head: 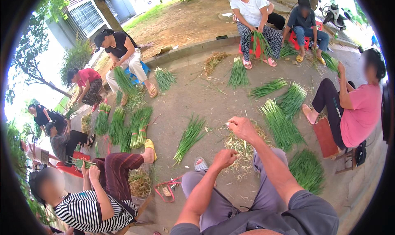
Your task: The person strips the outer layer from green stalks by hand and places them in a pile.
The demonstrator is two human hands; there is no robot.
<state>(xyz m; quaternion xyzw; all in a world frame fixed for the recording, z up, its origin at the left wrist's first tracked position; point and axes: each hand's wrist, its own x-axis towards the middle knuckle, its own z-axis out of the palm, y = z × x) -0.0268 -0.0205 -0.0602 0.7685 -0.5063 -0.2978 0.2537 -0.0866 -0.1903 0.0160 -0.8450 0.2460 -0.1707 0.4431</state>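
Observation:
My right hand [242,129] is raised above a pile of pale trimmed leaves and peelings [243,145]. Its thumb and forefinger come together at a small whitish spot, and I cannot tell if that is a scrap or a nail. Lower and nearer my knees, my left hand [226,158] has curled fingers; no stalk shows clearly in it. Loose green garlic chives [189,139] lie on the pavement left of both hands. Two thick bunches with pale ends, a nearer one [282,127] and a farther one [292,99], lie to the right.
Beside my right knee is a green heap [307,171]. Banded bunches [140,127] lie left, with red ties [166,190] nearer me. Seated co-workers hold chives, including a person in stripes [95,204] and one in pink [361,111]. A kerb [191,50] runs behind.

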